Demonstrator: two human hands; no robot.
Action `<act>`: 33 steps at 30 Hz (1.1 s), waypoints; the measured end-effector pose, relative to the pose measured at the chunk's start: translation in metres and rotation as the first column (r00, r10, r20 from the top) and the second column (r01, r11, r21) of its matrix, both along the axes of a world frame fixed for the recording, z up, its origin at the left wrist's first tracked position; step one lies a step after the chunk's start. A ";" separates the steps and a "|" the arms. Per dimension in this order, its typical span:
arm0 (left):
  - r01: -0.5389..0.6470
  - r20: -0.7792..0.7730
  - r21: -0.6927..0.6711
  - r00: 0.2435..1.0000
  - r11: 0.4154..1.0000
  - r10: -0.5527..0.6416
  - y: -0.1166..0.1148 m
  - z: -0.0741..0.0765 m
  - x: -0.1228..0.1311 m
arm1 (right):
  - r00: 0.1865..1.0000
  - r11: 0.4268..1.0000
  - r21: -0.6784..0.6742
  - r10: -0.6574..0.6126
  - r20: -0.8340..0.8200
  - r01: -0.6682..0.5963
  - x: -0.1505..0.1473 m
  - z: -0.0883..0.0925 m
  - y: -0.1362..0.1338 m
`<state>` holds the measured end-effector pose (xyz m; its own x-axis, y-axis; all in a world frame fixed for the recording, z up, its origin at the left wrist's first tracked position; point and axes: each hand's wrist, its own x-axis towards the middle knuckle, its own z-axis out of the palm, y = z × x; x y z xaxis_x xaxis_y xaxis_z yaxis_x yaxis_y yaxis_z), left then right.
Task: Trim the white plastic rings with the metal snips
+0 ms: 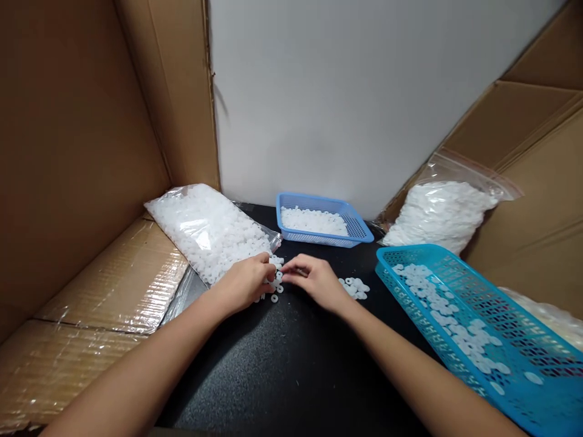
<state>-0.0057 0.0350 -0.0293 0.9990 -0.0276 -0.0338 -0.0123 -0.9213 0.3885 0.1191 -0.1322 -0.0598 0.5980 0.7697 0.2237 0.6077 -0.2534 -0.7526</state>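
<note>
Currently: both hands at the loose ring pile

1. Position. The left hand (248,282) and the right hand (316,280) meet near the middle of the black worktop (282,364), over the loose rings (276,290). These small white rings lie at the mouth of the clear bag (207,230), which is filled with the same parts and rests at the worktop's left edge. A second small cluster (355,287) lies just right of the right hand.

2. Grip state. The left hand's fingers are curled and bunched onto several loose rings. The right hand's fingertips are drawn together towards them, but whether they grasp a ring cannot be told.

3. Surroundings. A blue basket (319,241) stands at the rear edge and a teal basket (387,258) at the right edge, each holding rings. Another filled bag (441,212) leans behind the teal basket. Taped cardboard (113,285) adjoins the left edge.

4. Handling. The rings appear very light, stiff and smooth, and probably scatter or roll easily. A fingertip pinch across the outer rim should suit single rings.
</note>
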 end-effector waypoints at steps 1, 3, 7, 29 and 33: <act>-0.006 -0.001 -0.009 1.000 1.000 0.006 -0.001 0.000 0.000 | 1.000 1.000 0.003 0.029 -0.005 -0.029 -0.010 -0.006 0.000; -0.009 0.003 -0.032 1.000 0.999 0.009 -0.001 0.000 0.001 | 0.999 0.998 0.020 0.054 -0.009 -0.053 -0.021 -0.013 0.003; -0.002 0.022 -0.088 1.000 0.996 0.003 -0.001 -0.001 0.001 | 0.998 0.997 0.058 0.054 -0.029 -0.053 -0.018 -0.016 0.002; -0.254 -0.222 -0.947 0.960 0.197 0.171 -0.003 0.003 0.007 | 0.923 0.942 0.316 0.018 -0.384 0.113 -0.015 0.007 -0.024; -0.290 -0.288 -0.957 0.952 0.004 0.103 -0.025 0.005 0.000 | 0.894 0.910 0.395 0.069 -0.444 0.126 -0.021 0.015 -0.028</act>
